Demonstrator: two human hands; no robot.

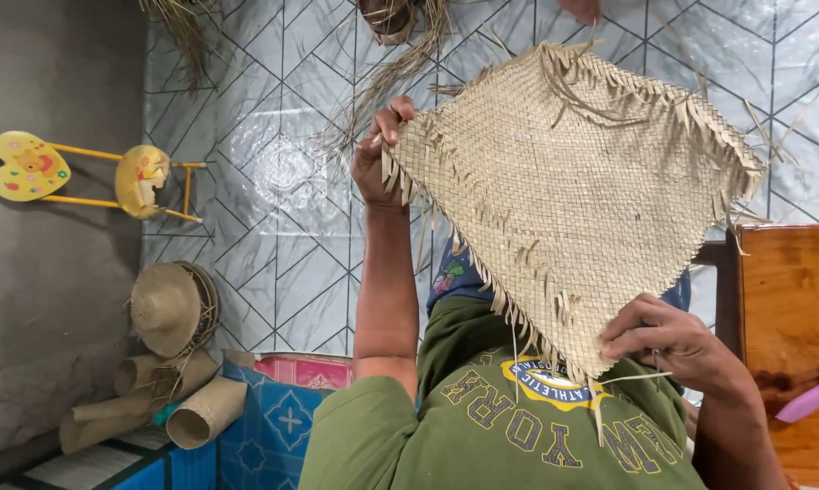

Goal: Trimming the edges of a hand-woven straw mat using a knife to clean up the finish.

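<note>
While both hands grip it above the lap, the mat is pale woven straw w/ frayed, loose-strand edges; left hand pinches its far corner, right hand its near corner.

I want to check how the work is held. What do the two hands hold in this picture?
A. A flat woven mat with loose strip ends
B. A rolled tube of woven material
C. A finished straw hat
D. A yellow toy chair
A: the left hand and the right hand grip opposite edges of the flat woven mat, with loose strips sticking out along its edges.
</note>
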